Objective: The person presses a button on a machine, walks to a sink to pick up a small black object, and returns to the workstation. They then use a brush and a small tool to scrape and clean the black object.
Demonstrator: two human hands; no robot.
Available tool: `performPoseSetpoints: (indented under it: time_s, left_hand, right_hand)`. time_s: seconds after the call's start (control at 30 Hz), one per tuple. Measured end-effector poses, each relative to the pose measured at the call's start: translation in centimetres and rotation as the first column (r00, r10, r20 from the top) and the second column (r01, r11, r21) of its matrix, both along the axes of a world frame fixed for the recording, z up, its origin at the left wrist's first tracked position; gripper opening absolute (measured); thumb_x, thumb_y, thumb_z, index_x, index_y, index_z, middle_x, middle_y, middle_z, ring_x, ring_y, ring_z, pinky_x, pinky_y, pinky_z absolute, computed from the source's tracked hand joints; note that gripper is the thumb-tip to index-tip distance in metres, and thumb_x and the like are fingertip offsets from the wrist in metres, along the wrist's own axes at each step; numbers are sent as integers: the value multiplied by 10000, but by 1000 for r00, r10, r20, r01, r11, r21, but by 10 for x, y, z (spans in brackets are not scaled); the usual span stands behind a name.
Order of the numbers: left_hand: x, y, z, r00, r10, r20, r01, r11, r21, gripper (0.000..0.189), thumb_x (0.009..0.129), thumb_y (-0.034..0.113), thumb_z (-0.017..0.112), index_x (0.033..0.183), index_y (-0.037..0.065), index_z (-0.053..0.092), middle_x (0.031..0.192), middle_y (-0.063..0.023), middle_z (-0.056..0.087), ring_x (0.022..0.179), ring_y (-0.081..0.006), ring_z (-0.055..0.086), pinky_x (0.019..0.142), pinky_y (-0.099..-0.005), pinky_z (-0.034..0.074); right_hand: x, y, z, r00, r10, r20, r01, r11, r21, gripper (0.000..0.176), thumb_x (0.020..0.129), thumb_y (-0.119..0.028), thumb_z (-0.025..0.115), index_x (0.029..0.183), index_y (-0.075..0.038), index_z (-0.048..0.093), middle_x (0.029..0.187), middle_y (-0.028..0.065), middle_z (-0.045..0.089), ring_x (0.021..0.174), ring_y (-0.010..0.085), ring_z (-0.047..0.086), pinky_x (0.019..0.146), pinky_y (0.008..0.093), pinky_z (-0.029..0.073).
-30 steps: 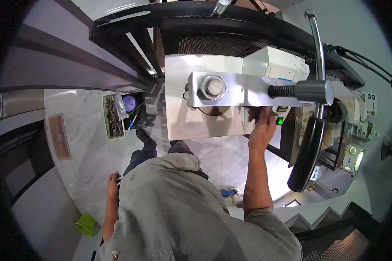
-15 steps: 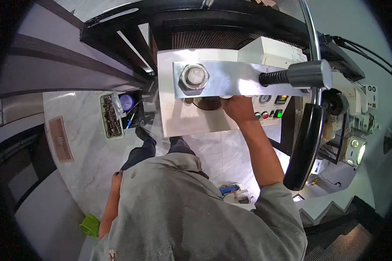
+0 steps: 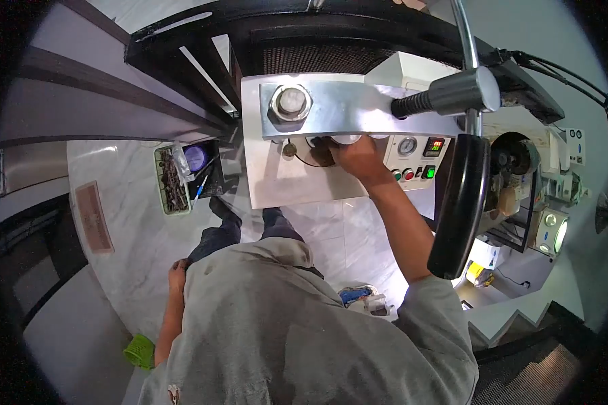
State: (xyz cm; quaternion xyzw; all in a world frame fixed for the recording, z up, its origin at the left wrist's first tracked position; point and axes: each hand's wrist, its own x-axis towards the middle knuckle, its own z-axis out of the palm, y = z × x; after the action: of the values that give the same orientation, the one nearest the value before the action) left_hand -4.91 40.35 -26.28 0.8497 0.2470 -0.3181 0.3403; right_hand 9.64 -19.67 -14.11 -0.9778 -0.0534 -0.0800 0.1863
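Observation:
My right hand (image 3: 359,156) reaches under a shiny metal bar (image 3: 358,115) on a white machine (image 3: 297,189). Its fingers look curled beside a dark round part (image 3: 319,154); the bar covers some of them, and what they grip cannot be made out. A large hex bolt (image 3: 291,103) sits at the bar's left end. From its right side stick out a spring-loaded cylinder (image 3: 463,93) and a lever with a black grip (image 3: 461,206). My left hand (image 3: 178,275) hangs low by my thigh, away from the machine; its fingers are too small to read.
Right of my hand, the control panel has a gauge (image 3: 407,145), a red digital display (image 3: 434,146) and buttons. On the floor at left stand a tray of dark pieces (image 3: 173,182) and a purple lid (image 3: 196,158). A green basket (image 3: 140,351) lies lower left.
My right hand has moved slightly left, closer to the dark round part. The whole view has shifted a little, so the bar and lever appear higher and further left.

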Motion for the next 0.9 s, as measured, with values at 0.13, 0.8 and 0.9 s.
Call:
performPoseSetpoints:
  time_s: [0.13,0.8,0.9]
  left_hand:
    - [-1,-4,20,933,353,-70,-358,931,-74,370,905,317,560,1125,30,637,1062,-95,645,976,-212,579,851,-387,456]
    - [16,-12,31,906,388,-169,-419,881,-222,383,925,306,540,1194,37,588,1163,-139,625,1029,-264,595,879,-392,490]
    - [12,-21,43,903,394,-171,-423,887,-185,377,921,310,550,1185,46,603,1136,-120,642,1015,-251,589,854,-375,486]
  right_hand:
    - [-23,-2,-9,949,-306,-79,310,950,44,233,944,-210,559,995,-12,670,868,132,679,764,261,645,717,363,500]
    - [-29,31,4,905,-422,42,408,894,186,294,995,-209,491,916,38,629,796,98,652,654,153,595,612,300,494]
    - [-63,34,44,722,-619,-309,386,-10,923,325,1005,-255,475,957,22,638,786,89,646,657,153,600,604,306,499]
